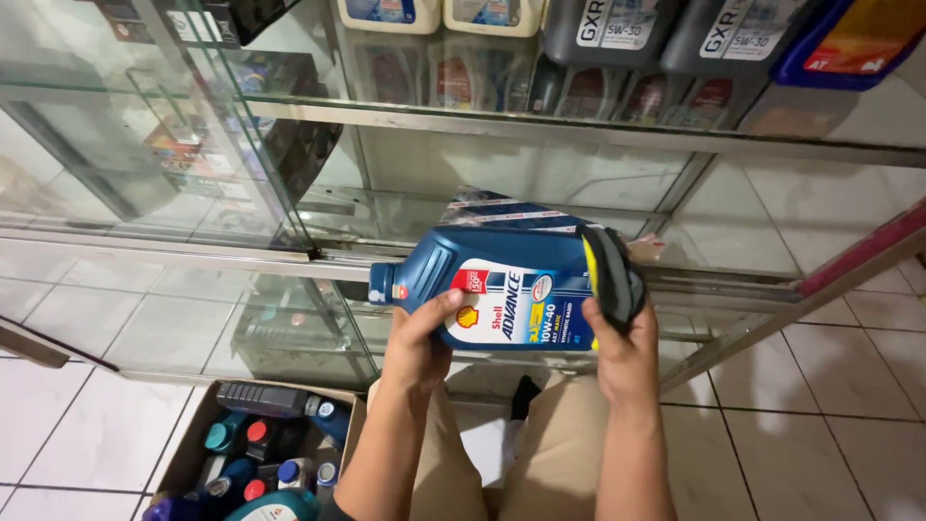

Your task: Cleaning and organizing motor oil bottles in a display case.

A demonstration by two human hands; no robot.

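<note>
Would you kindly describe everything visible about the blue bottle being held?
The blue bottle looks like glossy plastic, with a moulded handle and a blue cap pointing left. It lies on its side in the air before the glass cabinet. The left hand grips its label side; the right hand presses a dark-and-yellow cloth against its base.

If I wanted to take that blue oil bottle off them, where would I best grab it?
Probably at the narrow neck, just behind the cap, coming from the left. The blue bottle lies on its side with the cap end pointing left and free, while the left hand grips its lower middle and the right hand, holding a dark cloth, covers the base end.
</note>
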